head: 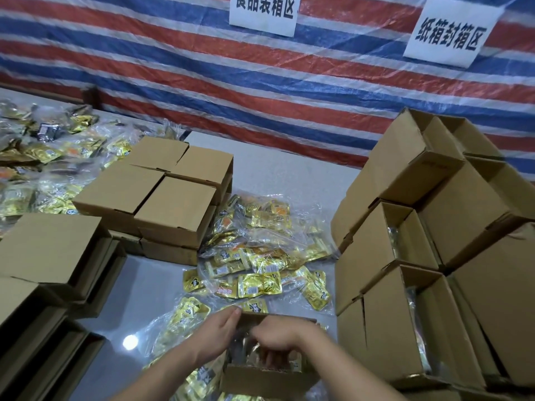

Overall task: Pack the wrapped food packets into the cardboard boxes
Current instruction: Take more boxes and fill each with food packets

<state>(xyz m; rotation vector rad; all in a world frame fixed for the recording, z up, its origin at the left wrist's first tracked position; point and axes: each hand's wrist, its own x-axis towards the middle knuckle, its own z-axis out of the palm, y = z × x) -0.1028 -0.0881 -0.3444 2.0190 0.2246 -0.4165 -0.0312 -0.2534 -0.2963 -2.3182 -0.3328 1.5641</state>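
At six o'clock an open cardboard box (pixel 269 377) holds packets; the right hand (pixel 282 337) reaches in, its grasp unclear, while the left hand (pixel 220 331) clasps the rim. Loose gold packets (pixel 260 256) litter the grey table (pixel 289 175). Stacked boxes (pixel 405 241) at three o'clock, striped tarp (pixel 202 68) at twelve.

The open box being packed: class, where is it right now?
In the head view, the open box sits at the bottom centre of the table, under both hands, with loose gold packets behind it and the stacked boxes to its right.

brown cardboard boxes (pixel 176 209), gold-yellow packets (pixel 259 285), red-blue-white striped tarp (pixel 173 62), grey table (pixel 289 175)
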